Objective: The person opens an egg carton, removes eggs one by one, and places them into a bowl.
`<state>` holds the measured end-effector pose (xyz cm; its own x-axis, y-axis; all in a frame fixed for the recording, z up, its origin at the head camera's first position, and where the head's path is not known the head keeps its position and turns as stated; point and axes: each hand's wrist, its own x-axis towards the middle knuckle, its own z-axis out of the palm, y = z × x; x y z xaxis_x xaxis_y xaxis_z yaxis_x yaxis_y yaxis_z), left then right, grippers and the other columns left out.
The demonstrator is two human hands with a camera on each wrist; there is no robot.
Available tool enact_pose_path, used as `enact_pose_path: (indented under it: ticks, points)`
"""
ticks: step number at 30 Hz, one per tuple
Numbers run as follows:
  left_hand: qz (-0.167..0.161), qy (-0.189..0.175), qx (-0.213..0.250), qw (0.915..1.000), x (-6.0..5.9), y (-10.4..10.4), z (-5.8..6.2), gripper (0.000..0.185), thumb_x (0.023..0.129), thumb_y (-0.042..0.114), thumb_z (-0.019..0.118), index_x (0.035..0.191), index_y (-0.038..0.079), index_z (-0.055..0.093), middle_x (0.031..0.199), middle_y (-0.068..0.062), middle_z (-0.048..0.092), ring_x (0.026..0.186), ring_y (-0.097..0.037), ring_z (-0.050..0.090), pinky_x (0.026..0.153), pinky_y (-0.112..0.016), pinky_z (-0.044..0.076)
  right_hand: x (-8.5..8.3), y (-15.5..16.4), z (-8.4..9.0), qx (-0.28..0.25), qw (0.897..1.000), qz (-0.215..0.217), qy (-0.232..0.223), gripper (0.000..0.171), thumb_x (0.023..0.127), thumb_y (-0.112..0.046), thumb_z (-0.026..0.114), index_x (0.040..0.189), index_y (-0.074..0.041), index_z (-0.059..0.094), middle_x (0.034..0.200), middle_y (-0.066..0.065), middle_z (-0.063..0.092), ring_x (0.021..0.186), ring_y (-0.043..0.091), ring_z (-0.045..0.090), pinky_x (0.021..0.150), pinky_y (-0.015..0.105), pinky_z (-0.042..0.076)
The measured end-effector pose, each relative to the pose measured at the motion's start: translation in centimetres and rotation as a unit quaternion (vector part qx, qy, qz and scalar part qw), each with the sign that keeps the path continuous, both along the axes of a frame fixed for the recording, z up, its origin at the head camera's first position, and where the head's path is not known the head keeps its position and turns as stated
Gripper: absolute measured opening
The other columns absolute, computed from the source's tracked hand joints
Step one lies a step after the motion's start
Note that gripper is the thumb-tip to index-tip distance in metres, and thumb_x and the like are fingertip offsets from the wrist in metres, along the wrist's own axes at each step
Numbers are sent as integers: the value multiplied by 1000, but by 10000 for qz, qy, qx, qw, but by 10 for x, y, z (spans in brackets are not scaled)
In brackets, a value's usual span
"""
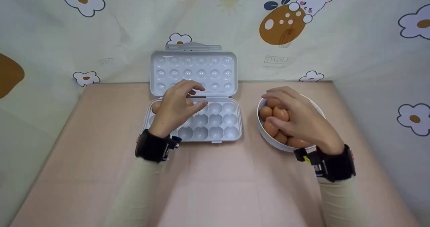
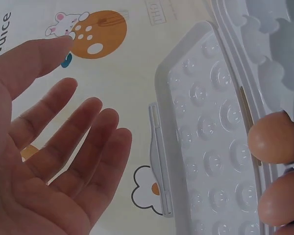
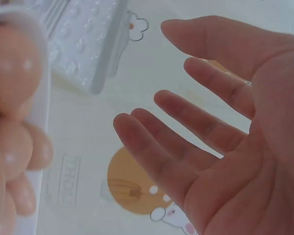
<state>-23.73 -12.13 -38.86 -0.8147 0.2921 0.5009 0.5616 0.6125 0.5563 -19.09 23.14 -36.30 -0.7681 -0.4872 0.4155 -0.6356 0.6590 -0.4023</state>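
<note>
1. The left hand (image 1: 176,107) hovers over the left part of the tray (image 1: 215,122), fingers spread and relaxed, holding nothing; the left wrist view shows the same bare palm (image 2: 44,166).
2. The tray sits at 12 o'clock on the table (image 1: 84,146), its lid (image 1: 193,70) standing open at the far side against the cloth backdrop (image 1: 352,45).
3. Eggs already lie in the tray's far-left cups: one shows at 9 o'clock of the left hand (image 1: 156,107), and the left wrist view shows two (image 2: 274,137) along the hinge edge.
4. The right hand (image 1: 299,116) hangs over the bowl (image 1: 265,138) at 2 o'clock on the table, fingers loose and slightly bent above the eggs (image 1: 280,114). The right wrist view shows its palm (image 3: 225,137) wide and bare, gripping nothing.
5. The bowl holds a heap of brown eggs; whether the fingertips touch them cannot be told.
6. Both wrists wear black straps (image 1: 153,148).
</note>
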Motion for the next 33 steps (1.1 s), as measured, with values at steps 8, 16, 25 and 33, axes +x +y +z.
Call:
enact_pose_path:
  ticks: [8,16,25,33]
  points:
    - [199,-349,-224,9989,-6,-6,-8,37,89,19,88,121,10,73,121,-7,71,110,-29,68,92,-40,54,-3,-22,-5,-249,9995,64,-187,62,87,-6,86,144,-10,63,154,8,53,143,27,52,118,49,43]
    - [313,-937,-879,9912,-24,-16,-20,43,87,15,88,126,10,71,127,-10,69,107,-32,68,86,-46,55,-3,-29,-11,-136,9993,-111,-329,65,86,-11,88,146,-14,62,157,7,51,137,30,56,116,57,35]
    - [258,-1172,-1864,9751,-44,-20,-32,36,88,2,72,124,4,74,111,-15,70,101,-32,61,86,-47,54,-4,-39,-20,169,9996,-40,-243,65,87,-14,88,146,-19,62,157,7,52,142,27,51,115,49,45]
    - [572,-1445,-2338,9598,-45,-14,-34,29,93,3,64,119,9,75,107,-9,67,98,-30,63,81,-52,53,-7,-41,-24,286,9995,37,-148,64,88,-15,87,147,-19,61,156,6,52,142,26,51,119,44,40]
